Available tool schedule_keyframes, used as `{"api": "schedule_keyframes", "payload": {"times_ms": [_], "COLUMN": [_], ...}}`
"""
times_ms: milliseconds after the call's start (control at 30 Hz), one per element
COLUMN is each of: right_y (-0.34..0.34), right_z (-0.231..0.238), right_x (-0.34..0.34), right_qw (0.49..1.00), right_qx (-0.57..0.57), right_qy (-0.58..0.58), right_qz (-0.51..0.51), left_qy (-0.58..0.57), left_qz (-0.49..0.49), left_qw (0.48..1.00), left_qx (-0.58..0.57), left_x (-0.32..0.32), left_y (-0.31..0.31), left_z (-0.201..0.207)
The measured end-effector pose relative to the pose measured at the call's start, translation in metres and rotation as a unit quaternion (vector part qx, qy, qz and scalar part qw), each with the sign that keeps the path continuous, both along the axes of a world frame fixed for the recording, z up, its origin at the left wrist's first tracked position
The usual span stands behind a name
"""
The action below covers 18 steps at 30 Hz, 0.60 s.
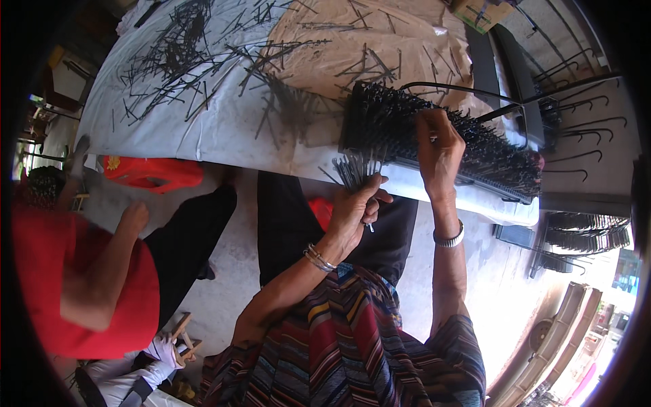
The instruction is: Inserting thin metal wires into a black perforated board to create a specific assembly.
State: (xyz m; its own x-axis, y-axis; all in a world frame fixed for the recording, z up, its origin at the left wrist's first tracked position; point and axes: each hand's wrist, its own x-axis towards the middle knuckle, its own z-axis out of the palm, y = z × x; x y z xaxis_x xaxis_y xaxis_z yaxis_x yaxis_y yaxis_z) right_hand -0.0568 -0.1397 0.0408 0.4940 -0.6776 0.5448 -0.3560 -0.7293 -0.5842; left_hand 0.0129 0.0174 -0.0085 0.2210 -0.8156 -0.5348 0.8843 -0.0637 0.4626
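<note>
My left hand (356,210) is closed round a bundle of thin dark metal rods (352,169), which fan out above the fingers just past the table's near edge. My right hand (441,152) is over a long black rack (495,192), its fingers bent together in a pinch. Whatever the pinch holds is too small or hidden to make out. Many thin dark pieces (393,125) stand densely packed along the rack. A bent black bar (461,87) runs along the rack's far side.
Many more loose dark rods (180,54) lie scattered over the white-covered table (224,146) and its tan sheet (305,51). At my left sits a person in a red top (122,292). Hooked metal rods (583,132) stick out on the right. A cardboard box (483,13) stands at the back.
</note>
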Motion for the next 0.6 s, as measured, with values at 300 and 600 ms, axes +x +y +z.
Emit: {"api": "schedule_keyframes", "payload": {"times_ms": [300,600], "right_y": [0.006,0.028], "right_z": [-0.003,0.002], "right_x": [0.007,-0.013], "right_qw": [0.974,0.989], "right_qx": [-0.165,-0.091], "right_qy": [0.130,0.106], "right_qz": [-0.079,-0.043], "left_qy": [-0.007,-0.047], "left_qz": [-0.008,-0.036], "left_qw": [1.000,0.998], "left_qx": [-0.005,0.008], "left_x": [0.001,0.002], "left_y": [0.004,0.008], "left_z": [0.001,0.005]}}
